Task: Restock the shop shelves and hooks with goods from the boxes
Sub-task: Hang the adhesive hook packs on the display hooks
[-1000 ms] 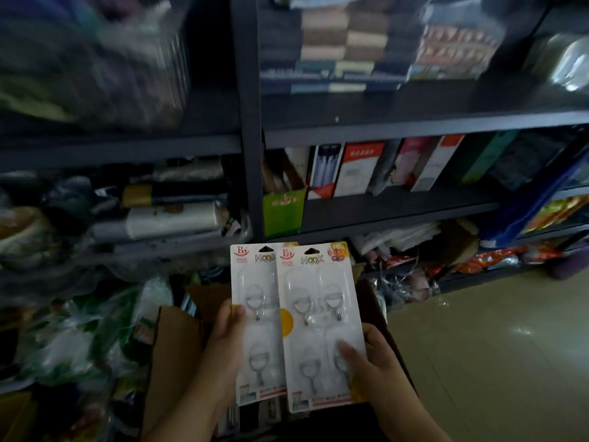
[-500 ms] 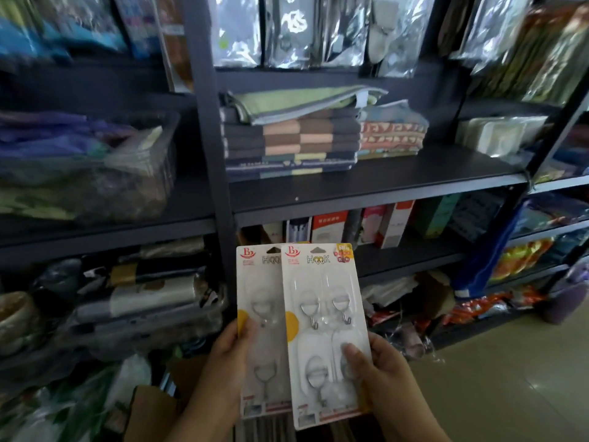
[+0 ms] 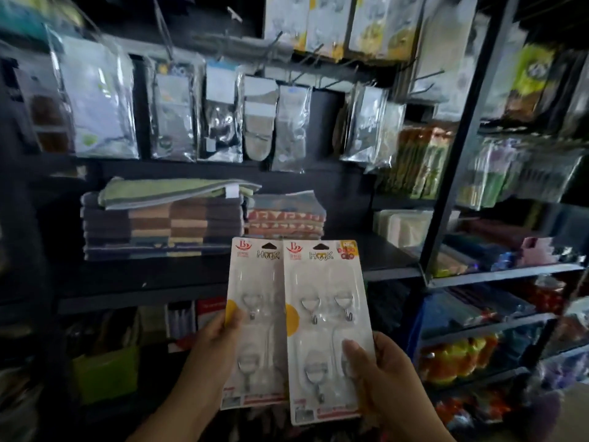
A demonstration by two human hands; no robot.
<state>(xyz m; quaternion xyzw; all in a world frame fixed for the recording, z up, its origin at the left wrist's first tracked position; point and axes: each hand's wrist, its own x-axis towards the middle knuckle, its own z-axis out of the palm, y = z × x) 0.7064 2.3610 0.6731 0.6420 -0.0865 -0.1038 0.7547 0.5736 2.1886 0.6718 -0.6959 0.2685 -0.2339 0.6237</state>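
You hold two hook packs upright before the shelf (image 3: 223,282), left hand (image 3: 210,352) gripping the left hook pack (image 3: 255,314), right hand (image 3: 385,378) gripping the right hook pack (image 3: 325,330).

A dark shelf (image 3: 376,250) carries two stacks of folded towels (image 3: 162,224), side by side.
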